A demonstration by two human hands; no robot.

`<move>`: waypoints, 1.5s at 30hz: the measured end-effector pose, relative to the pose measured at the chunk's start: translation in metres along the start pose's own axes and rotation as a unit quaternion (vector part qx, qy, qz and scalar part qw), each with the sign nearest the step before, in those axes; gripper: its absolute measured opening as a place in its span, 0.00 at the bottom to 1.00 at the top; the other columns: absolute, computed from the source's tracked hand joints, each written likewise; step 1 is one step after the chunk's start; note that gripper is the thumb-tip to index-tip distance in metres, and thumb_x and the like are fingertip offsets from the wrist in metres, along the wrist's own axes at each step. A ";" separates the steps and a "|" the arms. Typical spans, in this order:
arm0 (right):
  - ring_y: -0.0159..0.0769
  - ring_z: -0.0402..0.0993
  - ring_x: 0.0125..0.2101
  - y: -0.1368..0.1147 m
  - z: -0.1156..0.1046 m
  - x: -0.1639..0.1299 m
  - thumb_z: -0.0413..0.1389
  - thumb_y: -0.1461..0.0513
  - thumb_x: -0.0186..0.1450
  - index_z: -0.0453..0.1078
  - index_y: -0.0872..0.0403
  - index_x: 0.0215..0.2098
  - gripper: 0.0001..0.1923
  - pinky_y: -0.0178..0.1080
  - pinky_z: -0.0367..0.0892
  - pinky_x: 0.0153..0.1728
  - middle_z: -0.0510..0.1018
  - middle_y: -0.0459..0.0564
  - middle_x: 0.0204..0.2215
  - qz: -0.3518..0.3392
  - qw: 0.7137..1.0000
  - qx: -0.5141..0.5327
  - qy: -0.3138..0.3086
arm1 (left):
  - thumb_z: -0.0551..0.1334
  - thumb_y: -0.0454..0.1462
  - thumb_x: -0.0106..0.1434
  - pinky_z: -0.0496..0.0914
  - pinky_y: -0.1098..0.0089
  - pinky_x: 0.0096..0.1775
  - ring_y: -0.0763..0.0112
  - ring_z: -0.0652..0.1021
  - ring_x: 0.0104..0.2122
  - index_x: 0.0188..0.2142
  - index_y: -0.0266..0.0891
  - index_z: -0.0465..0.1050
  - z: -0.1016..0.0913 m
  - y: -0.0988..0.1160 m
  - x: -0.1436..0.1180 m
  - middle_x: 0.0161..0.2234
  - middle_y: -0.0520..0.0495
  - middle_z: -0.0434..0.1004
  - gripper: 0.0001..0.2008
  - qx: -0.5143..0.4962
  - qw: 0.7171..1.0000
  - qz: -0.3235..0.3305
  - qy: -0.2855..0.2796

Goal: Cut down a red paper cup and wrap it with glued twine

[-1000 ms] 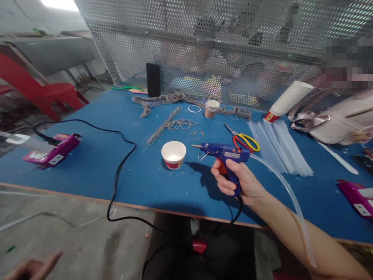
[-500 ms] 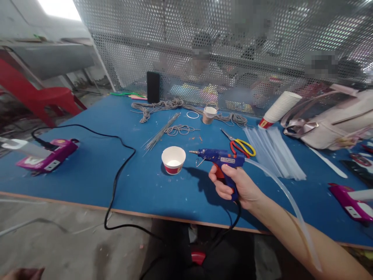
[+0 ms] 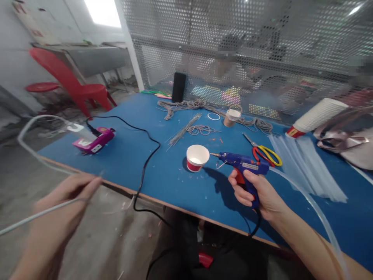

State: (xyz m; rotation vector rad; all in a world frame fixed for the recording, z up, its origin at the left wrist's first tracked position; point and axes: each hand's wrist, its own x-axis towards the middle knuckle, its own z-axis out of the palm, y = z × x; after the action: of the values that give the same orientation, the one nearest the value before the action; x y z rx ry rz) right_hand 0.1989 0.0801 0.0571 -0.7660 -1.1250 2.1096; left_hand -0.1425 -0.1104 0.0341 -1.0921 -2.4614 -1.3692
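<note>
My right hand [image 3: 259, 190] grips a blue plastic glue gun [image 3: 246, 162] above the front half of a blue tabletop [image 3: 169, 186], fingers curled round the handle and thumb against the side of the body. The gun lies nearly level, scuffed with pale flecks, an orange-red trigger [image 3: 240, 177] under the barrel and a white printed label [image 3: 250, 167] near the back. Its slim metal nozzle [image 3: 215, 154] points at the rim of a round white paper cup [image 3: 197, 158] with a red band, standing upright just beside the tip. A long translucent glue stick [image 3: 316, 208] bows out behind and runs past the bottom edge of view. My palm hides much of the handle. At left, my left hand [image 3: 62, 210] is blurred, its fingertips drawn close together; I cannot tell whether they pinch anything, or whether they grasp the pale grey cable [image 3: 43, 213] crossing them. The gun partly covers the red handle of metal scissors [image 3: 251, 140], a pale pink bag [image 3: 357, 147] is cut off at right, and figures blur behind the perforated metal screen [image 3: 180, 42].
</note>
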 end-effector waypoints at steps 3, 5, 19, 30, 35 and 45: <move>0.17 0.50 0.12 0.002 0.003 0.000 0.63 0.53 0.57 0.74 0.57 0.31 0.14 0.26 0.51 0.10 0.72 0.46 0.24 0.006 1.000 -0.009 0.001 | 0.59 0.52 0.56 0.67 0.70 0.39 0.68 0.74 0.34 0.24 0.43 0.75 0.026 0.023 0.034 0.32 0.55 0.75 0.17 -0.009 0.990 0.030 -0.136; 0.17 0.50 0.11 0.003 0.004 0.000 0.63 0.53 0.57 0.74 0.56 0.31 0.14 0.26 0.51 0.10 0.73 0.46 0.24 0.003 1.000 -0.019 0.001 | 0.60 0.51 0.51 0.67 0.68 0.40 0.65 0.75 0.35 0.25 0.43 0.76 0.039 0.027 0.053 0.31 0.52 0.76 0.15 0.005 0.971 0.009 -0.239; 0.17 0.52 0.11 -0.001 -0.004 -0.002 0.64 0.53 0.56 0.74 0.56 0.31 0.14 0.26 0.53 0.10 0.73 0.46 0.24 -0.001 1.000 -0.020 0.023 | 0.68 0.35 0.47 0.55 0.74 0.25 0.74 0.63 0.19 0.15 0.40 0.65 0.054 0.019 0.112 0.12 0.59 0.64 0.13 0.103 0.912 -0.073 -0.391; 0.17 0.53 0.12 -0.003 -0.011 -0.006 0.64 0.52 0.56 0.75 0.56 0.31 0.15 0.26 0.53 0.11 0.73 0.46 0.25 -0.003 1.000 -0.014 0.016 | 0.66 0.50 0.44 0.64 0.67 0.35 0.63 0.70 0.32 0.33 0.39 0.72 0.039 0.004 0.098 0.30 0.49 0.73 0.21 0.090 0.946 -0.024 -0.311; 0.16 0.53 0.12 -0.001 -0.015 -0.005 0.64 0.52 0.57 0.75 0.55 0.32 0.14 0.26 0.52 0.11 0.73 0.46 0.25 0.007 1.000 -0.009 0.017 | 0.51 0.47 0.57 0.64 0.55 0.49 0.52 0.74 0.44 0.33 0.37 0.75 0.029 -0.013 0.060 0.42 0.33 0.75 0.19 0.140 0.955 0.154 -0.209; 0.16 0.52 0.12 -0.001 -0.022 -0.006 0.62 0.53 0.59 0.75 0.55 0.33 0.13 0.26 0.52 0.11 0.72 0.46 0.26 0.006 1.000 -0.014 0.016 | 0.57 0.43 0.56 0.70 0.60 0.43 0.60 0.75 0.40 0.25 0.44 0.61 0.019 -0.037 0.053 0.39 0.41 0.74 0.08 0.150 0.964 0.159 -0.150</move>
State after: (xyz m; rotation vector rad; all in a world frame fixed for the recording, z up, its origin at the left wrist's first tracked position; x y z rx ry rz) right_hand 0.2186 0.0868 0.0485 -0.8183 -1.1376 2.0889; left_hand -0.2006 -0.0790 0.0201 -1.6206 -2.4284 -0.7582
